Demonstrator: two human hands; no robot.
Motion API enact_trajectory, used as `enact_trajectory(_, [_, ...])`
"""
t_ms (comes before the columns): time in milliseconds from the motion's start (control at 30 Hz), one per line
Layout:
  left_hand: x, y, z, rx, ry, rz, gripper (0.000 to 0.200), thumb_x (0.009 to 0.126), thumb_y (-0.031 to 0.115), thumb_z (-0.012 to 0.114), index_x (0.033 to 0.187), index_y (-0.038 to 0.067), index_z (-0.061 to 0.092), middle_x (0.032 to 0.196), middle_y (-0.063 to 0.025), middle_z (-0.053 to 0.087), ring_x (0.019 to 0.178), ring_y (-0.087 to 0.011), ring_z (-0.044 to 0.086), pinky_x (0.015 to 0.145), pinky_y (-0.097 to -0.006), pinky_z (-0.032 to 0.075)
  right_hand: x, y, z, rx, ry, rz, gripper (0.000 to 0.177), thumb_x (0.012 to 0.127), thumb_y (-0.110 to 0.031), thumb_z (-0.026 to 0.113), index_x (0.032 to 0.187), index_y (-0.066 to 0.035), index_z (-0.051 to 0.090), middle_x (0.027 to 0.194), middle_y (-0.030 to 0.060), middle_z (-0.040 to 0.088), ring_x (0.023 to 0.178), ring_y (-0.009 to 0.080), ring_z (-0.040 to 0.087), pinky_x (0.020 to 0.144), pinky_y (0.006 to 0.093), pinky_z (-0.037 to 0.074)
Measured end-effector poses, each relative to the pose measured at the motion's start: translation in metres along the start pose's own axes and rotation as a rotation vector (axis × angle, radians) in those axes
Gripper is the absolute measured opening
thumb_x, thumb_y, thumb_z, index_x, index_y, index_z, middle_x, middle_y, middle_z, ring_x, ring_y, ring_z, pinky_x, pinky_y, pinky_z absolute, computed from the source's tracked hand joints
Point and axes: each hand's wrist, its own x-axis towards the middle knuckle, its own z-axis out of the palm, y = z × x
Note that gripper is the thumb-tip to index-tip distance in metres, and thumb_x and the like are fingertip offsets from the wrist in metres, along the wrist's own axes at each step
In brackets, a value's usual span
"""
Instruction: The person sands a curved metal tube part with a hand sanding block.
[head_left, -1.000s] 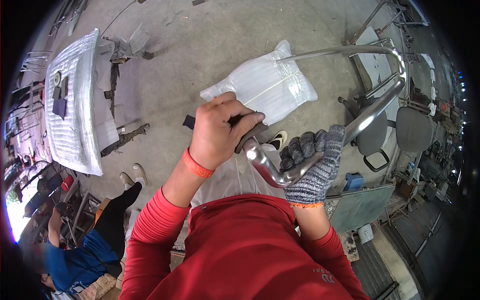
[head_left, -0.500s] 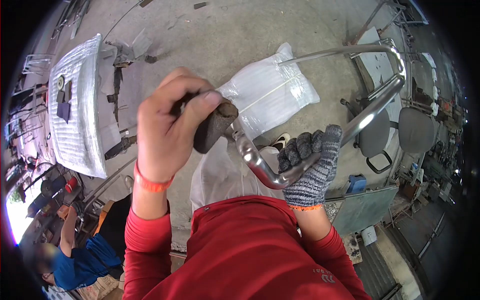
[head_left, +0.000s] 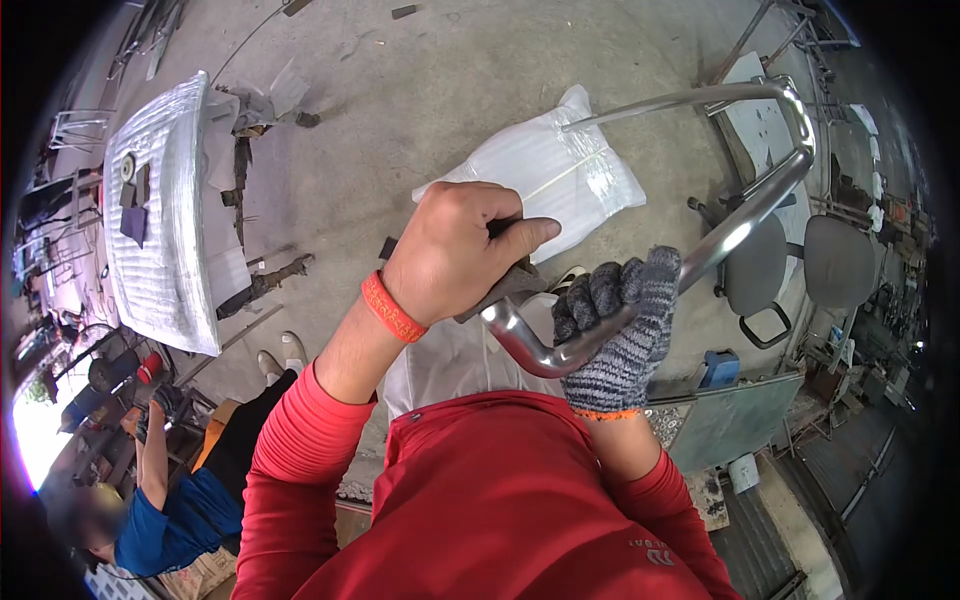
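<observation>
My right hand [head_left: 620, 320], in a grey knitted glove with an orange cuff, is closed around a bent shiny metal tube [head_left: 735, 225]. The tube curves back at the far right and its far end lies over a white wrapped package. My bare left hand [head_left: 465, 245], with an orange wristband, is closed over a dark strip of sandpaper [head_left: 505, 290]. The strip lies against the near end of the tube, just above its bend. My fingers hide most of the strip and the tube's tip.
A white plastic-wrapped package [head_left: 560, 175] lies on the concrete floor ahead. To the left, a wrapped panel [head_left: 165, 235] carries small dark blocks and a disc. Grey chair parts [head_left: 835, 260] are at right. Another person in a blue shirt [head_left: 185, 525] is at lower left.
My left hand has moved right and slightly down, bringing the sandpaper from beside the tube's near end onto it. My right hand keeps its hold on the tube.
</observation>
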Motion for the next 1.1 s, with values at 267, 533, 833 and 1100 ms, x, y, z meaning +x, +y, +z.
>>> enact_trajectory(267, [-0.010,0.024,0.003,0.410,0.203,0.205,0.030,0.077,0.014,0.077,0.062,0.000,0.055,0.060,-0.0119,0.052,0.056,-0.0305,0.052,0.055,-0.0392,0.036,-0.002,-0.004,0.024,0.042,0.190,0.036,0.030,0.085,-0.045,0.072,0.095,-0.021,0.058,0.087,-0.0008,0.056,0.075,0.0169,0.054,0.064,0.0363,0.047])
enact_trajectory(533, [-0.013,0.026,0.013,0.331,0.172,0.178,0.030,0.078,0.015,0.075,0.061,0.002,0.054,0.060,-0.0115,0.053,0.060,-0.0304,0.053,0.063,-0.0390,0.036,0.015,0.010,-0.010,0.138,-0.216,-0.049,0.029,0.085,-0.047,0.072,0.088,-0.021,0.059,0.078,-0.0002,0.056,0.067,0.0162,0.053,0.062,0.0348,0.048])
enact_trajectory(833, [-0.001,-0.008,0.008,0.212,0.163,0.157,0.030,0.077,0.014,0.077,0.063,-0.002,0.057,0.058,-0.0119,0.054,0.053,-0.0296,0.051,0.059,-0.0371,0.038,0.022,0.009,-0.021,0.096,-0.056,0.004,0.034,0.084,-0.052,0.070,0.092,-0.021,0.061,0.083,0.0018,0.059,0.075,0.0227,0.057,0.068,0.0424,0.049])
enact_trajectory(1100, [-0.015,0.021,0.016,0.318,0.181,0.221,0.031,0.076,0.017,0.079,0.060,0.004,0.056,0.059,-0.0087,0.054,0.059,-0.0263,0.053,0.064,-0.0360,0.035,0.005,0.003,-0.020,0.076,-0.115,-0.046,0.038,0.086,-0.054,0.065,0.101,-0.020,0.060,0.096,0.0018,0.059,0.087,0.0238,0.056,0.074,0.0444,0.047])
